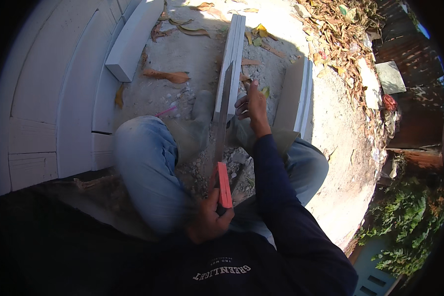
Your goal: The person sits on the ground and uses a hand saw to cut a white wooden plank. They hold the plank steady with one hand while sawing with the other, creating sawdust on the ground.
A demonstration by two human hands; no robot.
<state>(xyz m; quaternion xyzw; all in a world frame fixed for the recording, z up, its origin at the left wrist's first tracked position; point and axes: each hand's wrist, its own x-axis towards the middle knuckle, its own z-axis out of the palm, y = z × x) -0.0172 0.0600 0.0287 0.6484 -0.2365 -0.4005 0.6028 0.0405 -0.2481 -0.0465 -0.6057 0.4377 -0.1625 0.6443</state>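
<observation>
A person in a dark shirt (222,269) and jeans (145,167) sits low over a long, pale grey block (234,44) on dusty ground (340,167). The block lies between the boots (195,123), its length running from near to far, a dark line along its top and its far end in the sunlight.

The left hand (208,222), near, has its fingers clamped on the red handle (224,185) of a saw (223,116), whose long blade points far and reaches over the near half of the block. Whether the teeth bite into it, one cannot tell.

The right hand (254,106) is stretched out at the right side of the block, beside the blade, its fingers bent and its thumb raised apart from them; whether the fingertips touch the block cannot be made out.

Crumbled rubble (197,175) covers the ground under the saw. At left rises a wall of large pale blocks (49,89), with one more slab (135,42) at its far right. Across from it, to the right of the right hand, stand further slabs (295,96), half in sunlight. A brown leaf (166,76) lies left of the block; more dry leaves (340,49) pile up far right, and a green shrub (404,227) grows near right.
</observation>
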